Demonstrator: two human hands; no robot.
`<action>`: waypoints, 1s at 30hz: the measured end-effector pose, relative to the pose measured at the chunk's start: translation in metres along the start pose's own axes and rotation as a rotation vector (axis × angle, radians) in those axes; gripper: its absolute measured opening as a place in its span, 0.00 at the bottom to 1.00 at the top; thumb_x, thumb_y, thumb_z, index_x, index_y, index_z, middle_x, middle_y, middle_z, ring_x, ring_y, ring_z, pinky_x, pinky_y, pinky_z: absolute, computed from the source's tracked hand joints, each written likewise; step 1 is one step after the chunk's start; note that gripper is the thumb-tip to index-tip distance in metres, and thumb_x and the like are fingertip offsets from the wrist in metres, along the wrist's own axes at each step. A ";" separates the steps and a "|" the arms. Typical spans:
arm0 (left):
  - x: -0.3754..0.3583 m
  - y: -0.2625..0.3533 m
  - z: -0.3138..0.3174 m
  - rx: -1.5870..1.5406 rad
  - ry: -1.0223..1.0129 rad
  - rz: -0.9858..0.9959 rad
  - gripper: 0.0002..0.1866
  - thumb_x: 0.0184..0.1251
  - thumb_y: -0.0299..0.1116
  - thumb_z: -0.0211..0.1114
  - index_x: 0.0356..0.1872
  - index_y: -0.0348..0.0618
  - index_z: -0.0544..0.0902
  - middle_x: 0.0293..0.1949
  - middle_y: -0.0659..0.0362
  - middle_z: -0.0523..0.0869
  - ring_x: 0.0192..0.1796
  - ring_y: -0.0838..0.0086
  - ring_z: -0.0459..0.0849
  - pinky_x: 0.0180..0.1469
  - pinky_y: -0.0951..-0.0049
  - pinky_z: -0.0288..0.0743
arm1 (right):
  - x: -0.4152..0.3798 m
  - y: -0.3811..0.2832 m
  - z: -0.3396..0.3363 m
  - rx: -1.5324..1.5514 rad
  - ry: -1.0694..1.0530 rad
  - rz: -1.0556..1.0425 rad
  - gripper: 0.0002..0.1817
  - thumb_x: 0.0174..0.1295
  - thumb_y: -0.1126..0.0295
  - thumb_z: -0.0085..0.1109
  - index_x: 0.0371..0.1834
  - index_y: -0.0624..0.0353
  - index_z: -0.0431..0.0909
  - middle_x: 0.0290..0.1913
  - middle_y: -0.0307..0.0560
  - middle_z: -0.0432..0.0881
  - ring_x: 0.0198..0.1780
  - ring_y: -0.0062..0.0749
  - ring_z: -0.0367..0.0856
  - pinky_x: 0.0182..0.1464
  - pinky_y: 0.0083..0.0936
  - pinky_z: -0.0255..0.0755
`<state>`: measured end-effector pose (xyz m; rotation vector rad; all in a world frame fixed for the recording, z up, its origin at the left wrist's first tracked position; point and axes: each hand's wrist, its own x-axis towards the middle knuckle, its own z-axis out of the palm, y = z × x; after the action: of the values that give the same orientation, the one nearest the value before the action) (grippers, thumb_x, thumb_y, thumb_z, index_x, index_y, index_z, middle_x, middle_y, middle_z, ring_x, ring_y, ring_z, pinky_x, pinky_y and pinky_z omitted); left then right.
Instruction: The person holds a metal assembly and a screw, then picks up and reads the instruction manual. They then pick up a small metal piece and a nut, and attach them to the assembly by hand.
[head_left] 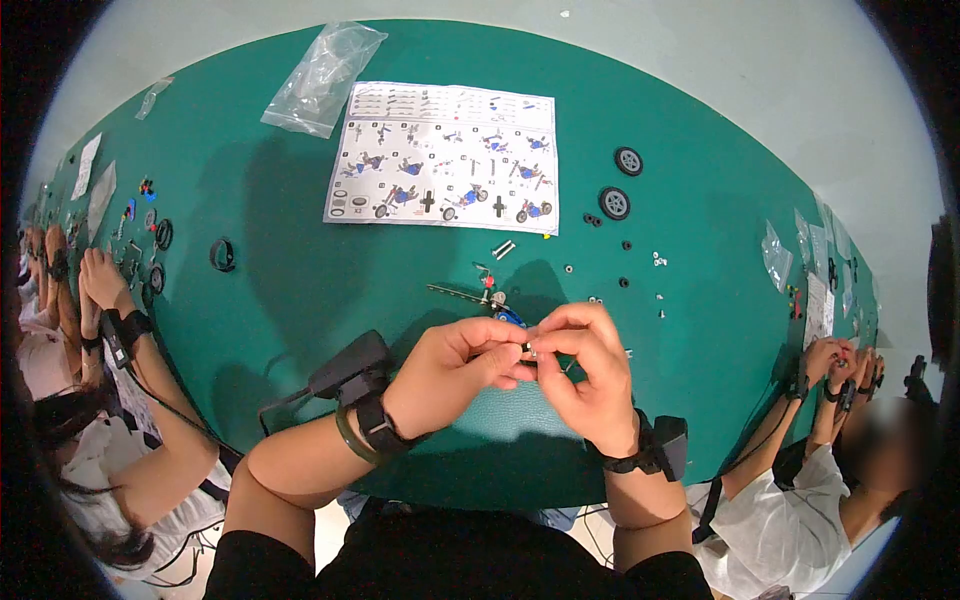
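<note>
My left hand [455,368] is closed around a partly built toy model, with its blue piece [510,317] showing beyond the fingertips. From the model a perforated metal strip [457,294] sticks out to the left, beside a small red piece [489,282]. Thumb and forefinger of my right hand [588,372] pinch close against the left fingertips. Between the two hands a small silvery part [529,349] shows, too small to name. My fingers hide much of the model.
Beyond my hands lies a printed instruction sheet [440,160], with a clear plastic bag [325,78] at its left. Two wheels [615,203], metal pins [503,250], black rings [624,282] and small nuts [659,259] lie on the green table [400,270]. Other people work at both sides.
</note>
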<state>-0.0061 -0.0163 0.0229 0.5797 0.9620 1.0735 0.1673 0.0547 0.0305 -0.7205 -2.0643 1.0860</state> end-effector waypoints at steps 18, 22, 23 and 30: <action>-0.009 -0.005 0.011 0.201 0.048 0.203 0.15 0.71 0.23 0.57 0.57 0.34 0.74 0.51 0.54 0.83 0.52 0.74 0.83 0.56 0.72 0.78 | 0.005 0.000 0.000 -0.216 0.100 -0.125 0.11 0.48 0.80 0.67 0.34 0.61 0.77 0.35 0.47 0.77 0.33 0.38 0.78 0.31 0.28 0.73; -0.007 -0.017 0.013 0.341 0.132 0.415 0.16 0.69 0.21 0.59 0.57 0.36 0.76 0.46 0.55 0.86 0.47 0.78 0.85 0.51 0.77 0.78 | 0.005 -0.002 0.004 -0.193 0.115 -0.089 0.11 0.49 0.81 0.67 0.34 0.62 0.77 0.34 0.47 0.78 0.32 0.38 0.78 0.31 0.29 0.73; -0.008 -0.015 0.014 0.409 0.138 0.425 0.16 0.68 0.21 0.60 0.57 0.36 0.77 0.45 0.54 0.86 0.47 0.77 0.85 0.50 0.76 0.79 | 0.005 -0.002 0.005 -0.183 0.116 -0.075 0.11 0.49 0.81 0.67 0.34 0.62 0.77 0.34 0.47 0.78 0.32 0.39 0.78 0.31 0.29 0.74; -0.011 -0.004 0.011 0.718 0.166 0.534 0.20 0.64 0.19 0.61 0.57 0.40 0.78 0.48 0.49 0.85 0.45 0.66 0.88 0.45 0.74 0.80 | 0.004 0.000 0.008 -0.147 0.123 -0.106 0.09 0.51 0.81 0.65 0.34 0.63 0.76 0.35 0.48 0.78 0.31 0.36 0.79 0.31 0.27 0.74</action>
<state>0.0041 -0.0272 0.0288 1.4114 1.3910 1.2440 0.1588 0.0538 0.0287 -0.7224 -2.0669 0.8182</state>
